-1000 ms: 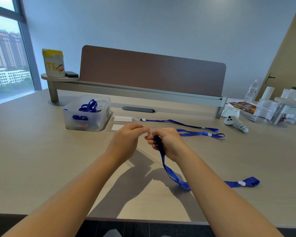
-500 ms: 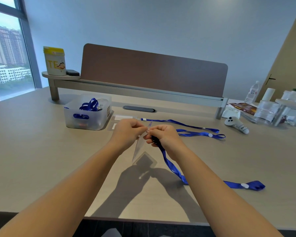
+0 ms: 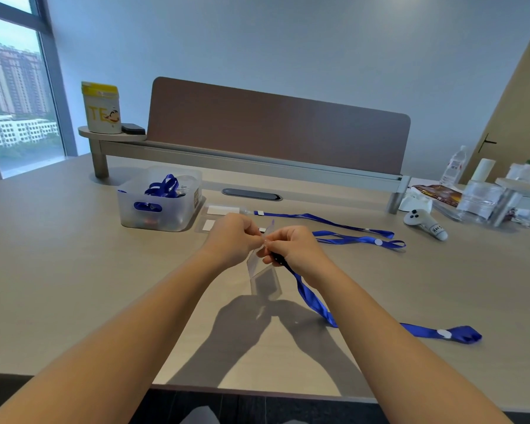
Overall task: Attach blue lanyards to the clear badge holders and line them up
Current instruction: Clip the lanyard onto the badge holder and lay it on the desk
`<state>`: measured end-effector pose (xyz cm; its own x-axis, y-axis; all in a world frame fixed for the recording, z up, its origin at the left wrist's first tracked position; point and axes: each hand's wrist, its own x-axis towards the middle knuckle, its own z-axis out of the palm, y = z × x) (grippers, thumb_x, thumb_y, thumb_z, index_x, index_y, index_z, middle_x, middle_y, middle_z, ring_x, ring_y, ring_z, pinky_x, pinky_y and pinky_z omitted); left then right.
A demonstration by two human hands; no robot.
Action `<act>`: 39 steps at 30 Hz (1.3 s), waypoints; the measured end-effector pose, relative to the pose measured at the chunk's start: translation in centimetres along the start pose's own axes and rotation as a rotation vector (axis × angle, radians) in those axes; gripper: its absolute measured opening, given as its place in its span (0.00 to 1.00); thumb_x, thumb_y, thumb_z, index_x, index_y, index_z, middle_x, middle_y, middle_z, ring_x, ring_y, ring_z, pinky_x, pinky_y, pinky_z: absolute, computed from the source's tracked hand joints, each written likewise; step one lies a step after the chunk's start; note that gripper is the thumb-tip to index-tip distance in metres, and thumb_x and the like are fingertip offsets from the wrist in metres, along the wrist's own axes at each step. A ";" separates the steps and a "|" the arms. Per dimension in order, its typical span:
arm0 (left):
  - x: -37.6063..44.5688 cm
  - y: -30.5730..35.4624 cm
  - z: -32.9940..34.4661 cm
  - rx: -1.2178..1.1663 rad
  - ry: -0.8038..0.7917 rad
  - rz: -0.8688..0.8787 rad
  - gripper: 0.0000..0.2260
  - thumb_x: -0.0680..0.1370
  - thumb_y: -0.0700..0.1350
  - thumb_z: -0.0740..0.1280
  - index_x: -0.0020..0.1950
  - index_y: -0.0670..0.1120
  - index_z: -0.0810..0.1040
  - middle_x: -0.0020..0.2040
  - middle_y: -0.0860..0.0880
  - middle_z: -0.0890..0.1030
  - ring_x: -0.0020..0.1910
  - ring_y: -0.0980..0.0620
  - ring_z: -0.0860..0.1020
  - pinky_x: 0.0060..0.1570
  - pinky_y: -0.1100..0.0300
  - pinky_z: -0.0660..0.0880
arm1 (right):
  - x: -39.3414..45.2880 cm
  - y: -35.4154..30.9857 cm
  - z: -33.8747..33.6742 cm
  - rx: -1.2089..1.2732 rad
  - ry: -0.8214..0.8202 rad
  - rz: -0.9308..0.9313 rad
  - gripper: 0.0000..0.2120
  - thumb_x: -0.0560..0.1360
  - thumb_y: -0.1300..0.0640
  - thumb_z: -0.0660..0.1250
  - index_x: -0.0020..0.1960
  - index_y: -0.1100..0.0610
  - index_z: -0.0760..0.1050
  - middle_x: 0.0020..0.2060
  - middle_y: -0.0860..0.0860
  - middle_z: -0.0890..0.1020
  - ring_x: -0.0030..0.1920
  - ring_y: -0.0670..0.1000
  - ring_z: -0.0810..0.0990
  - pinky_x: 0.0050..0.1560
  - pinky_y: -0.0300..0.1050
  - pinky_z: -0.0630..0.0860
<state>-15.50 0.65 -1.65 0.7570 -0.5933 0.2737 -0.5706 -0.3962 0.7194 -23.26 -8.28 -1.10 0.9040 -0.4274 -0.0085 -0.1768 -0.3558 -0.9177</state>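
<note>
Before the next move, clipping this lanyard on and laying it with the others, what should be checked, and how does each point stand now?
1. Left hand pinches the top of the clear badge holder: ok.
2. Right hand has a grip on the clip end of the blue lanyard: ok.
3. Clip through the holder's slot: cannot tell, fingers hide it.
4. Lanyard tail lies free on the desk, no snag: ok.
5. Two finished lanyards lie side by side beyond the hands: ok.
6. Spare lanyards in the bin: ok.
</note>
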 end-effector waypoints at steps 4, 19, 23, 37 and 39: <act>-0.2 0.3 0.0 0.117 -0.015 0.023 0.08 0.75 0.41 0.65 0.48 0.38 0.81 0.39 0.45 0.77 0.39 0.49 0.74 0.44 0.55 0.75 | 0.0 0.1 0.2 -0.093 -0.015 -0.013 0.11 0.78 0.64 0.58 0.54 0.68 0.76 0.33 0.50 0.77 0.32 0.45 0.74 0.37 0.36 0.72; -0.4 0.8 -0.6 0.169 -0.005 0.122 0.08 0.76 0.41 0.62 0.48 0.38 0.77 0.39 0.46 0.74 0.39 0.50 0.71 0.33 0.64 0.67 | 0.3 0.2 0.6 -0.220 0.097 -0.160 0.11 0.78 0.64 0.56 0.53 0.65 0.75 0.32 0.47 0.74 0.34 0.44 0.73 0.45 0.43 0.75; 0.0 0.4 -0.7 0.162 -0.025 0.122 0.07 0.76 0.42 0.62 0.48 0.38 0.76 0.33 0.50 0.70 0.36 0.51 0.69 0.33 0.66 0.66 | 0.5 0.2 0.6 -0.244 0.114 -0.187 0.10 0.78 0.62 0.57 0.53 0.64 0.75 0.32 0.47 0.74 0.34 0.42 0.73 0.40 0.37 0.73; 0.5 -0.3 -1.1 0.112 0.007 0.125 0.08 0.76 0.42 0.64 0.48 0.38 0.78 0.38 0.48 0.74 0.41 0.51 0.72 0.35 0.65 0.68 | 0.9 -0.1 0.5 -0.172 0.049 -0.141 0.11 0.78 0.60 0.58 0.55 0.65 0.75 0.35 0.50 0.77 0.33 0.43 0.74 0.36 0.33 0.71; 0.6 -0.5 -1.1 0.012 -0.010 0.101 0.06 0.76 0.41 0.64 0.46 0.39 0.78 0.37 0.49 0.75 0.41 0.50 0.74 0.39 0.61 0.73 | 0.9 -0.2 0.3 -0.184 0.039 -0.141 0.12 0.78 0.60 0.58 0.55 0.65 0.75 0.41 0.54 0.79 0.33 0.43 0.74 0.35 0.33 0.70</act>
<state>-14.42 1.23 -1.16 0.6923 -0.6374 0.3383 -0.6478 -0.3422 0.6806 -22.36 -8.36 -1.02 0.9098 -0.3931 0.1329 -0.1211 -0.5578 -0.8211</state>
